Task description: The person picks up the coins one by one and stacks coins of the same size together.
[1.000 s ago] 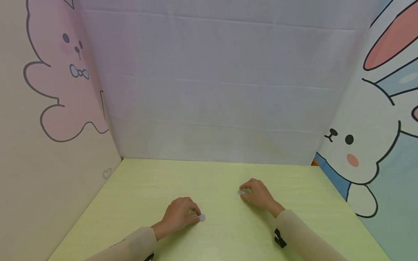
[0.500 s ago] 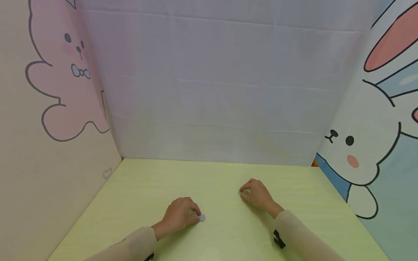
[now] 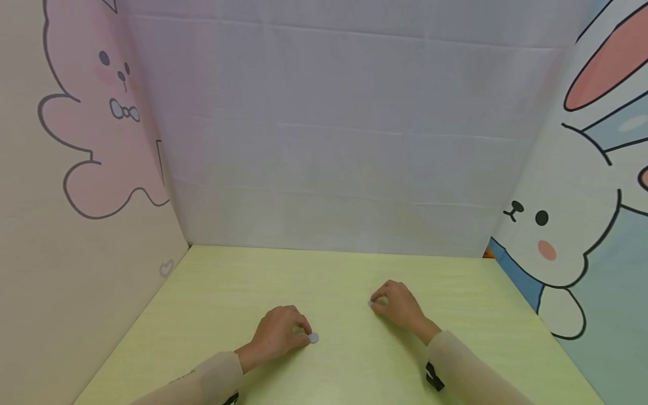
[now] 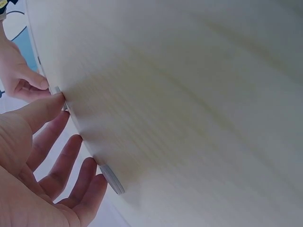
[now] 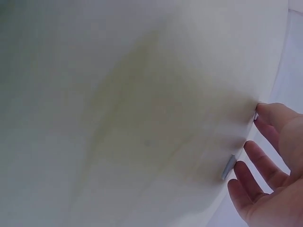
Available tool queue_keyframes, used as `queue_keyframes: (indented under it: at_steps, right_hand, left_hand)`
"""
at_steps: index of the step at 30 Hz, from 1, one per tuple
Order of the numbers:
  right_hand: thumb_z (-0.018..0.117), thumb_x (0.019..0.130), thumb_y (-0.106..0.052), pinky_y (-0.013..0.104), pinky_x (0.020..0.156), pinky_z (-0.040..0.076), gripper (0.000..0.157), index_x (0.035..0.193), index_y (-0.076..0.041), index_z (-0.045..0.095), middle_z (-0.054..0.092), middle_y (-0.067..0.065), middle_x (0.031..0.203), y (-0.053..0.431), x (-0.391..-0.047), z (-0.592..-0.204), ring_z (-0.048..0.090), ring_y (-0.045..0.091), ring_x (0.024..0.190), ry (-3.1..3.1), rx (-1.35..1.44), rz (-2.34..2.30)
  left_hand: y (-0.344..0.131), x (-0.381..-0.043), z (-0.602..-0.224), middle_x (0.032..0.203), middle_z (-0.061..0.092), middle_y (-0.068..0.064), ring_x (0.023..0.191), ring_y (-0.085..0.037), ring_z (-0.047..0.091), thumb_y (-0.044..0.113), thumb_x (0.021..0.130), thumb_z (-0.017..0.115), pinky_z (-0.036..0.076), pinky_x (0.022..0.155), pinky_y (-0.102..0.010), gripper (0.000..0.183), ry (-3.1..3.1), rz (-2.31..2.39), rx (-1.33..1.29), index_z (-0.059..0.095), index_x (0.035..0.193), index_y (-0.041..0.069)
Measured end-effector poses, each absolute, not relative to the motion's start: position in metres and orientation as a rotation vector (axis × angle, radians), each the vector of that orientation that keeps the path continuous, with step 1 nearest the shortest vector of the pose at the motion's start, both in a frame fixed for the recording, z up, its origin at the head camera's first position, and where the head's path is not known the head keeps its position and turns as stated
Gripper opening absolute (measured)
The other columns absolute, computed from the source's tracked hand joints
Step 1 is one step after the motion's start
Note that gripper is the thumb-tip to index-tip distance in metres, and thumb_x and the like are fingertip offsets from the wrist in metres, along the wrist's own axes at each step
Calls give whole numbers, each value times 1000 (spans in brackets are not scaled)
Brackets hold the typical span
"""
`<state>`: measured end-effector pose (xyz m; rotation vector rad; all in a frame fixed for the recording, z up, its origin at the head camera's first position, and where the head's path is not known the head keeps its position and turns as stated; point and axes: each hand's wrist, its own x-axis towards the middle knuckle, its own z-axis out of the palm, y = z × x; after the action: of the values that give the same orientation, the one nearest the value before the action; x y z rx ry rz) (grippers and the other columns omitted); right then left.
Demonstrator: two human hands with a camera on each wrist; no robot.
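My left hand (image 3: 279, 333) is low over the table, pinching a small pale grey disc (image 3: 314, 337) between thumb and forefinger. In the left wrist view, another flat grey disc (image 4: 112, 178) lies by the outer fingertips of that hand; the head view hides it. Farther back and to the right, my right hand (image 3: 400, 304) pinches a small pale disc (image 3: 370, 304), mostly covered by the fingertips. The right wrist view shows one more grey disc (image 5: 228, 168) beside that hand's lower fingertips, also hidden from above.
Both hands work over a pale yellow table (image 3: 228, 281). A plain white sheet (image 3: 324, 140) rises at its back edge. Side panels stand left and right, with a pink cartoon animal (image 3: 116, 152) and a white rabbit (image 3: 572, 225).
My right hand has shifted slightly toward me with its disc, and less of that disc now shows. The left hand and its disc have stayed in place.
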<state>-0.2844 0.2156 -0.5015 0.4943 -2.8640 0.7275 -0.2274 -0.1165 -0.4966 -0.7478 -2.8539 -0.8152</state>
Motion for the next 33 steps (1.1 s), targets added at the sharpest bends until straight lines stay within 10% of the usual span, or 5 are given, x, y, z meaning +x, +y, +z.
queue_keyframes:
  at_steps: [33]
  right_hand:
    - [88,87,-19,43,84,54,4,89,-18,84,73,-4,97,199,-234,-497,61,18,92,-2809,654,663]
  left_hand:
    - [-116,-226,-494,91,72,12,84,-13,63,25,79,95,48,71,-31,12,-2859,-813,-749,85,85,26]
